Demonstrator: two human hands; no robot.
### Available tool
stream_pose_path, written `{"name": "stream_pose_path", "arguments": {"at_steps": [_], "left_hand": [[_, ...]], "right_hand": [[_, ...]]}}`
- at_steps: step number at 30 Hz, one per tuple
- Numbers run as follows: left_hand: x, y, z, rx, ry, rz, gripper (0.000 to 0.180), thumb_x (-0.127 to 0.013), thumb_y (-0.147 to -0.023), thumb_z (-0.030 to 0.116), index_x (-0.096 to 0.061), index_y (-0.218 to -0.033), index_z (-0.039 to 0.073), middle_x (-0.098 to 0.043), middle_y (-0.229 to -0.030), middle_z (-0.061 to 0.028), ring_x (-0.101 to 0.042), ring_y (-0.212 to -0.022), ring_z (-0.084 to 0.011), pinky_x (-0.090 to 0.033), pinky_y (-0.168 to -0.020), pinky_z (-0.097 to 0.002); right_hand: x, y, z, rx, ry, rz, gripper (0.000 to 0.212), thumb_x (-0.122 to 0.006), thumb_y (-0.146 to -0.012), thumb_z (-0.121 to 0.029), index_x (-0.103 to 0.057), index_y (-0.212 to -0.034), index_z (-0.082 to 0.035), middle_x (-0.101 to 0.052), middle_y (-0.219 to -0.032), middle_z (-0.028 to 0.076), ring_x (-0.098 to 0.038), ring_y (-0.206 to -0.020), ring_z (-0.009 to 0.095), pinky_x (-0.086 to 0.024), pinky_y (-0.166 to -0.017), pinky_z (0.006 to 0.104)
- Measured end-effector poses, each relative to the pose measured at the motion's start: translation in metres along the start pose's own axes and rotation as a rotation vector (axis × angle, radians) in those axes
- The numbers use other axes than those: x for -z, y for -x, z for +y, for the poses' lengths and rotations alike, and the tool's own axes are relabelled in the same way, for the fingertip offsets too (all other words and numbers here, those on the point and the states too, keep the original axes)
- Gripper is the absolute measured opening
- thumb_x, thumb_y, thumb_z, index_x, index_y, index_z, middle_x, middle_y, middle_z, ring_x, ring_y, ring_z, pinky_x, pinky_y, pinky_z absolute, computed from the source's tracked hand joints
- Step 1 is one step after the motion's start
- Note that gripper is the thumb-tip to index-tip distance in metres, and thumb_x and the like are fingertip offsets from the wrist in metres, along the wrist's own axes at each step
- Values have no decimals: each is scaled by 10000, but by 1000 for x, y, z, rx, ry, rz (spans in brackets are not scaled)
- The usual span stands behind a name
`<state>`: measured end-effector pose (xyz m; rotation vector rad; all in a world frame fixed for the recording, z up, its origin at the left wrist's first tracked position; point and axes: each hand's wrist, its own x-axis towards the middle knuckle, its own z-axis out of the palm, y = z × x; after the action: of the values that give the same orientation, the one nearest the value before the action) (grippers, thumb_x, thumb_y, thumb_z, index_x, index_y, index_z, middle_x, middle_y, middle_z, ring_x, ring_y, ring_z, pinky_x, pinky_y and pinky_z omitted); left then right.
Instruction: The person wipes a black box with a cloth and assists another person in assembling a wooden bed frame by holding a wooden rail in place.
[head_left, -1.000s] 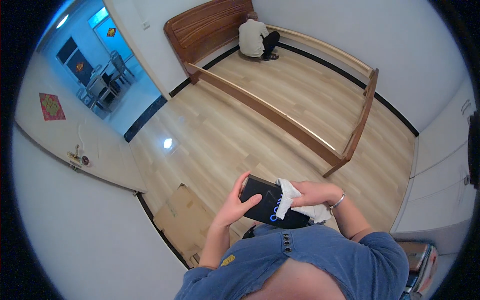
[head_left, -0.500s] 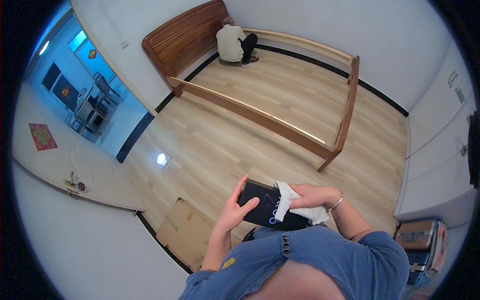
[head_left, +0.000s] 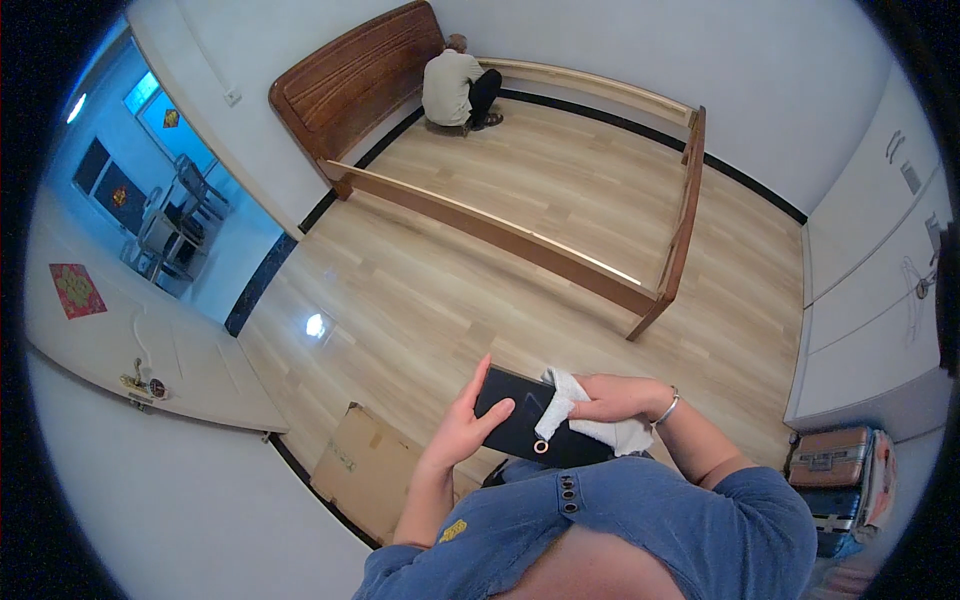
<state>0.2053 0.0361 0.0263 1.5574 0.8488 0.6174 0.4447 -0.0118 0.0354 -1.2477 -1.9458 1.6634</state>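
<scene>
In front of my body I hold a flat black box (head_left: 521, 393) with shiny lettering on its face. My left hand (head_left: 462, 428) is closed round its left end, the thumb lying on the face and the fingers behind it. A white cloth (head_left: 562, 394) lies over the right part of the box, covering some of the lettering. My right hand (head_left: 616, 398) grips this cloth and presses it against the box. The right fingers are partly hidden by the cloth.
Ahead stands a slatless wooden bed frame (head_left: 500, 230); a person (head_left: 452, 88) squats inside it by the headboard (head_left: 350, 80). Flattened cardboard (head_left: 368, 465) lies at the lower left near a door (head_left: 160, 355). White cabinets (head_left: 870, 290) and stacked suitcases (head_left: 828, 460) are at the right.
The cloth has shifted slightly left across the box, hiding more of the lettering, which now shines gold instead of blue. The view has turned slightly. Both hands keep their hold.
</scene>
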Motion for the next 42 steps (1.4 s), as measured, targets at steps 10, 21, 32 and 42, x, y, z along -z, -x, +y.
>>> {"name": "stream_pose_path", "arguments": {"at_steps": [10,21,32,42], "left_hand": [[-2,-4,20,-2,-248,-66,644,-481,-834,372,-207,-1316,44,-402,-1224,-195,-407,-1112,-245,-313,-912,-314],[-10,-9,24,107,-361,-111,827,-680,-604,500,-373,-1144,-47,-465,-1115,-224,-441,-1061,-333,-349,-875,-373],[-9,-7,22,-90,-408,-47,1033,-688,-646,377,17,-1325,45,-382,-1200,-272,-424,-1082,-380,-379,-861,-377],[-6,-10,22,10,-391,-107,851,-679,-676,249,-162,-1324,58,-415,-1204,-198,-408,-1122,-282,-335,-912,-338]], "right_hand": [[-6,-25,-36,10,4,220,369,-411,-815,-318,-453,-1052,-39,-544,-960,211,-523,-891,328,-401,-797,368],[-8,-55,-60,48,325,393,276,-401,-849,-255,-432,-1040,-57,-545,-893,211,-524,-787,386,-418,-715,413],[-15,-39,-38,106,207,459,430,-374,-853,-394,-475,-1035,-18,-555,-867,247,-524,-820,406,-414,-738,432],[-13,-8,-25,-65,181,371,497,-343,-856,-456,-515,-977,-5,-553,-877,261,-526,-829,406,-419,-744,419]]}}
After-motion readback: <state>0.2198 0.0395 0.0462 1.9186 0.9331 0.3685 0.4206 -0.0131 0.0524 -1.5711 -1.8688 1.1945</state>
